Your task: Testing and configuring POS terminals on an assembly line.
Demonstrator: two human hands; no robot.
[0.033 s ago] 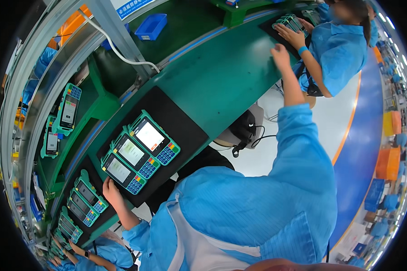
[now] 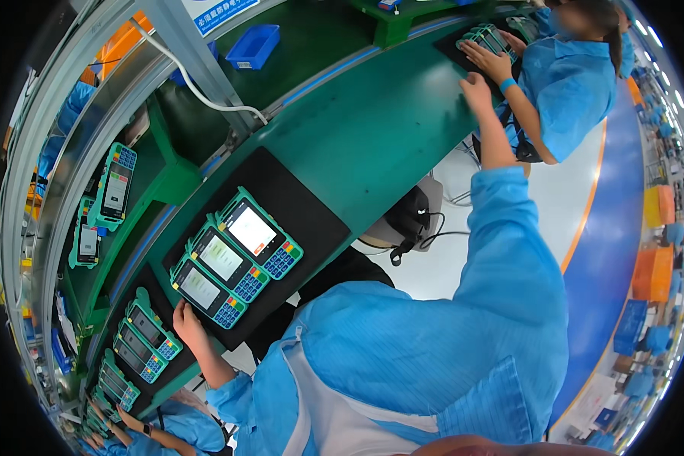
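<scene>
— Where are my hands?
— Your left hand [image 2: 188, 319] rests open-fingered on the black mat [image 2: 296, 209], touching the nearest of three green payment terminals [image 2: 235, 257]. Your right hand [image 2: 476, 91] lies flat, empty, well apart on the green surface [image 2: 372, 129], near a co-worker's hand [image 2: 488, 62].
</scene>
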